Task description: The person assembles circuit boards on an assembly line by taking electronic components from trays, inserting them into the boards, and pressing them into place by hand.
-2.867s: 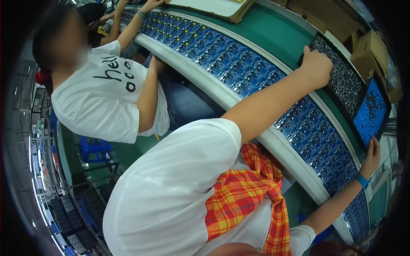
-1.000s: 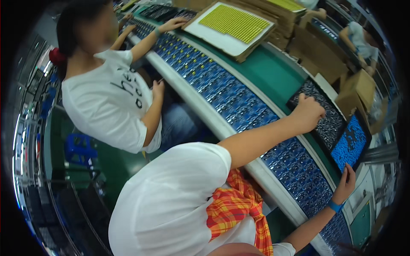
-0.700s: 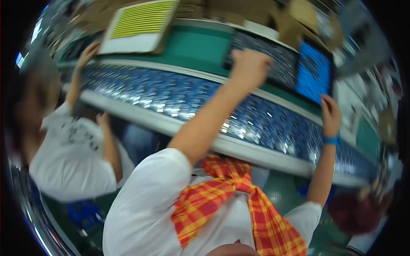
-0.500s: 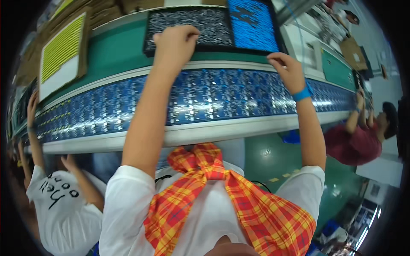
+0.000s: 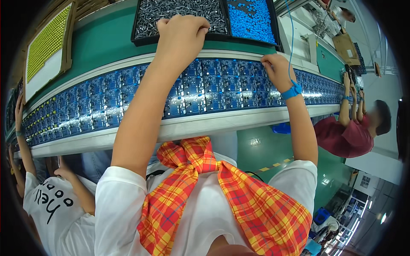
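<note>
The person's left hand point(image 5: 183, 37) is over the near part of a black tray point(image 5: 147, 41) filled with small dark parts point(image 5: 171, 8), its back turned up toward the view. Its grip is bent inward, thumb and fingertips mostly hidden, so I cannot tell how far open it is or whether it has hold of a part. Beside the dark parts, to the right, small bright blue parts point(image 5: 250, 19) lie between black walls, with a bare dark patch among them. The right hand point(image 5: 277, 71) is just in front of the blue parts, over the far edge of a long curved band of blue circuit boards point(image 5: 226, 81). Its fingers bend close to the thumb; whether that grip is fully closed or pinches anything, I cannot tell. A blue wristband point(image 5: 292, 91) circles this wrist, with a blue cord point(image 5: 290, 38) rising from it. The tray rests on a green worktop point(image 5: 102, 47) behind the boards, and a sheet of yellow pieces point(image 5: 49, 42) lies well apart at left.
</note>
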`<control>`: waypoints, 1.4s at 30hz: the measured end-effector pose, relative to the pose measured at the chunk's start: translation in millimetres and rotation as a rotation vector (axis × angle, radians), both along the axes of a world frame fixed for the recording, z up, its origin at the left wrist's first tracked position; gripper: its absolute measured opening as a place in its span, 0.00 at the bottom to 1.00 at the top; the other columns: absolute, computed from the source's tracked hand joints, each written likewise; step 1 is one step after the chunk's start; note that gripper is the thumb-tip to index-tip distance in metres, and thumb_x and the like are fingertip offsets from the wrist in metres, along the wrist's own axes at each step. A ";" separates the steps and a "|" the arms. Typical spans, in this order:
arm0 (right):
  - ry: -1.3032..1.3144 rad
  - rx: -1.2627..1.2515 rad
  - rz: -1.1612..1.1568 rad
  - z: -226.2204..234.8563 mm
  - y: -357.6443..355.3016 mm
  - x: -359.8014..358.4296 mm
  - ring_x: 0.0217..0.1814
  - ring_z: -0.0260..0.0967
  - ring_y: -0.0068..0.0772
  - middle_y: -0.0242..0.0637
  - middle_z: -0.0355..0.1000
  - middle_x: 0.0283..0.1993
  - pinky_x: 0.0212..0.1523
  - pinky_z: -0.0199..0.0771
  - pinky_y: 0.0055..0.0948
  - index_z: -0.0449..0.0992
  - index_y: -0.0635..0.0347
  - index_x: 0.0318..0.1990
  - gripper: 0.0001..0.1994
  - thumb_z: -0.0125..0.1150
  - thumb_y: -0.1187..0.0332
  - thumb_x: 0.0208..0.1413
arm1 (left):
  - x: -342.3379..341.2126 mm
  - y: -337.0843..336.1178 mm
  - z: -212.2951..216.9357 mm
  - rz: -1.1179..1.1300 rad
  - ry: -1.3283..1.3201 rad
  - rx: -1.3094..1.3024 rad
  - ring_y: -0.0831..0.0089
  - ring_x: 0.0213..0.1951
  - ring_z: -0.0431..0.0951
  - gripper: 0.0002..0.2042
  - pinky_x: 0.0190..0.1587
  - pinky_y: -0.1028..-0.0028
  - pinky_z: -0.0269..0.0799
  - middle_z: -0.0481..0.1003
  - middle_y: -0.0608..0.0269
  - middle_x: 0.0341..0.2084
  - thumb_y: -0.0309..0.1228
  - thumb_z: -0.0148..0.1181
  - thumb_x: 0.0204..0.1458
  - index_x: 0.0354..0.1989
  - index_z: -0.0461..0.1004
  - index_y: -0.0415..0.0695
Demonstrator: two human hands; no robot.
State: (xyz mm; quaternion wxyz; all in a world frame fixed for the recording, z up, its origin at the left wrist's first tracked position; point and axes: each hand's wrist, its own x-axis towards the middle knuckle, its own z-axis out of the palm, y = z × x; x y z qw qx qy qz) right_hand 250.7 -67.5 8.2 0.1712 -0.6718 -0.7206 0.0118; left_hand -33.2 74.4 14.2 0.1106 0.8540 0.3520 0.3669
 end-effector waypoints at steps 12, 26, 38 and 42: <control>-0.090 0.079 0.043 -2.2 -0.8 1.9 0.39 0.72 0.51 0.44 0.73 0.33 0.40 0.71 0.41 0.76 0.60 0.36 0.03 0.59 0.76 0.55 | -4.0 6.5 1.5 0.035 0.002 0.031 0.64 0.40 0.81 0.09 0.54 0.57 0.61 0.83 0.66 0.32 0.33 0.57 0.58 0.42 0.82 0.52; -0.039 -0.196 0.000 21.5 3.6 9.2 0.41 0.75 0.48 0.43 0.78 0.40 0.44 0.75 0.39 0.81 0.58 0.42 0.08 0.61 0.70 0.57 | -2.1 -0.3 12.3 -0.020 -0.033 -0.111 0.64 0.41 0.81 0.07 0.51 0.60 0.66 0.83 0.63 0.34 0.30 0.60 0.56 0.39 0.84 0.49; 0.328 0.092 0.042 -1.1 101.8 22.5 0.35 0.77 0.44 0.46 0.78 0.32 0.38 0.76 0.38 0.82 0.62 0.38 0.13 0.66 0.62 0.51 | 30.2 -22.7 22.3 -0.406 -0.157 -0.764 0.78 0.37 0.79 0.09 0.43 0.76 0.73 0.83 0.65 0.33 0.30 0.66 0.55 0.42 0.83 0.42; 0.365 0.078 -0.024 -18.2 113.2 18.8 0.33 0.78 0.42 0.46 0.79 0.31 0.37 0.77 0.36 0.82 0.62 0.37 0.12 0.66 0.63 0.51 | 48.2 -25.1 27.9 -0.406 -0.082 -0.819 0.79 0.37 0.79 0.09 0.43 0.76 0.73 0.82 0.66 0.34 0.28 0.66 0.55 0.42 0.83 0.40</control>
